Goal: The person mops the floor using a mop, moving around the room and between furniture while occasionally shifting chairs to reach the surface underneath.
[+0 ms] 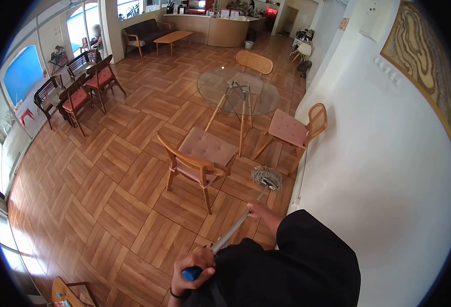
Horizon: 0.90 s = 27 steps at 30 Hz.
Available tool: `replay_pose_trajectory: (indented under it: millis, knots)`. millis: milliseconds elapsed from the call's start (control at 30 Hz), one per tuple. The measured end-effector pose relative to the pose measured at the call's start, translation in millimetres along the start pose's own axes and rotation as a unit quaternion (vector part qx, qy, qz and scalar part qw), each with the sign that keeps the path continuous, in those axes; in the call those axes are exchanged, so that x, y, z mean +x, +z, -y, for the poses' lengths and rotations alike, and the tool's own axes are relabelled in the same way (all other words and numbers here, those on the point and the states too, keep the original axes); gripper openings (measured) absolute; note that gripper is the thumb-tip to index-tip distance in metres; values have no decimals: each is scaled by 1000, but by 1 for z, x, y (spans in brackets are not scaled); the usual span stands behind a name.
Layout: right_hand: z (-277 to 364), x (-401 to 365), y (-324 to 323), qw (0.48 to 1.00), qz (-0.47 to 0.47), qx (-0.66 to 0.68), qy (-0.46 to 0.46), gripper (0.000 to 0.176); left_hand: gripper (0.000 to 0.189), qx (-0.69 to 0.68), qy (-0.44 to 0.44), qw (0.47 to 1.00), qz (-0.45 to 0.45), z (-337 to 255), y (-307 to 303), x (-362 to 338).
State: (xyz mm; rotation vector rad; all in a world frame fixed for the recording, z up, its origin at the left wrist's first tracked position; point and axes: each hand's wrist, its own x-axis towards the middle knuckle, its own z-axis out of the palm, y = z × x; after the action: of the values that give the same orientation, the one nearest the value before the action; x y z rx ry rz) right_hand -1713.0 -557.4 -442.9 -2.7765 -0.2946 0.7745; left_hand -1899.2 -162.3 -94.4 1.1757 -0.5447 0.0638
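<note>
Your left hand point(197, 266) is clenched on the blue end of the mop handle point(230, 233). Your right hand point(256, 209) grips farther down, nearer the mop head point(266, 177). The handle runs forward and right. The mop head rests on the floor point(133, 204), between the chair point(200, 158) and the wall point(379, 169).

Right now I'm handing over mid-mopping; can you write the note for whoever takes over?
Left hand: shut on the blue top end of the mop handle.
Right hand: shut on the handle lower down.
Mop head: on the wood floor, between the nearest chair and the white wall.
Done: cannot tell; the floor shows no wet streaks.
Left: equally unclear from this view.
</note>
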Motion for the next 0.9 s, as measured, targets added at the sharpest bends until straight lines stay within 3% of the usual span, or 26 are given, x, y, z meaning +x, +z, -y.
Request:
replay_pose_trajectory:
  millis: [133, 200, 333, 400, 433, 500, 533, 567, 700, 800, 900]
  knots:
    - [83, -29, 4, 995, -88, 18, -53, 40, 26, -34, 114, 990, -72, -42, -34, -27]
    - [120, -27, 26, 986, -116, 94, -79, 39, 37, -1, 167, 968, -187, -78, -35, -30]
    - [215, -59, 31, 988, -102, 65, -91, 36, 29, 26, 207, 976, -56, -156, -68, -34]
    - [246, -70, 45, 987, -85, 99, -96, 30, 17, 30, 267, 962, 48, -176, -87, -30]
    - [255, -75, 54, 980, -112, 119, -110, 32, 26, 5, 290, 945, 154, -173, -107, -32]
    - [267, -82, 67, 963, -156, 158, -154, 38, 27, -62, 300, 935, 181, -164, -105, -32]
    - [275, -86, 62, 966, -176, 146, -122, 38, 28, -94, 305, 927, 195, -165, -105, -27]
    - [279, -93, 50, 967, -197, 132, -87, 39, 30, -90, 195, 941, 262, -181, -110, -18]
    - [246, -84, 37, 964, -243, 107, -24, 36, 26, -94, 301, 938, 147, -135, -74, -6]
    - [195, -60, 34, 961, -259, 96, -1, 44, 24, -120, 184, 948, 229, -111, -65, 18]
    - [120, -18, 29, 948, -312, 51, -34, 43, 24, -97, 154, 967, 177, -54, -51, 33]
